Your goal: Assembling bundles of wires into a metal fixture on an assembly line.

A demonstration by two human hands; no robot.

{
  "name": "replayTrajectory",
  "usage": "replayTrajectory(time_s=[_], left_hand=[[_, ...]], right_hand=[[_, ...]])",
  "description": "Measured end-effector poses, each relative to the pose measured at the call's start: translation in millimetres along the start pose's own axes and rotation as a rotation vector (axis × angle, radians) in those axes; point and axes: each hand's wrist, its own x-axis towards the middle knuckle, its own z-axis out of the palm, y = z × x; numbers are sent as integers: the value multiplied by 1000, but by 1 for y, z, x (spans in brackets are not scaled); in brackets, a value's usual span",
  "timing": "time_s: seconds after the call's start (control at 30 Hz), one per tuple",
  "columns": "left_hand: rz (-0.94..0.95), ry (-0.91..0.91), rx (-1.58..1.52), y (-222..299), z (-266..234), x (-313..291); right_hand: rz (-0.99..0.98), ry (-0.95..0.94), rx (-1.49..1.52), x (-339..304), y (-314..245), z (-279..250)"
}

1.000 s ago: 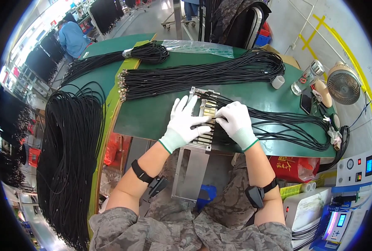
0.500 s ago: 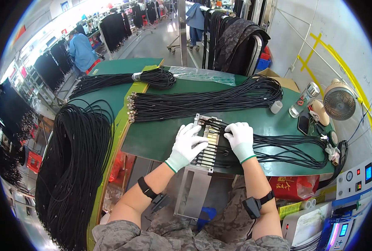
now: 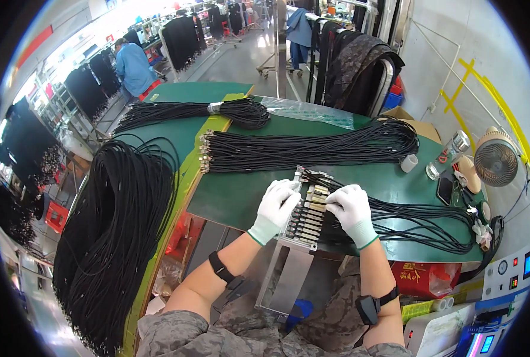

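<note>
Both my hands wear white gloves and work at a narrow metal fixture with a row of slots, at the table's near edge. My left hand rests along its left side, fingers bent and drawn together with the thumb; anything between them is hidden. Over the right side, my right hand pinches with thumb and fingertips beside the brass-coloured slots, and what it grips is too small to make out. Black cables run from the fixture's right side, under my right hand, and loop across the table.
A long bundle of black cables lies beyond the fixture, and a tied bundle farther back. More cables hang at the left. A white cup, a glass bottle and a small fan stand at the right.
My left hand's spread fingers have drawn together at the fixture's left side. My right fingertips have moved in closer over the slots. The whole view has shifted slightly.
</note>
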Motion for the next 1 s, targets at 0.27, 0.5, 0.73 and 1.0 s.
replayTrajectory(time_s=[0.27, 0.5, 0.73, 1.0], left_hand=[[191, -59, 30, 13, -4, 2], [89, 137, 157, 2, -2, -5], [35, 189, 242, 3, -4, 4], [47, 166, 215, -3, 2, 4]], right_hand=[[-18, -93, 67, 9, -34, 5], [181, -154, 124, -5, 2, -6], [50, 1, 27, 1, 4, -12], [35, -52, -179, -4, 11, -6]])
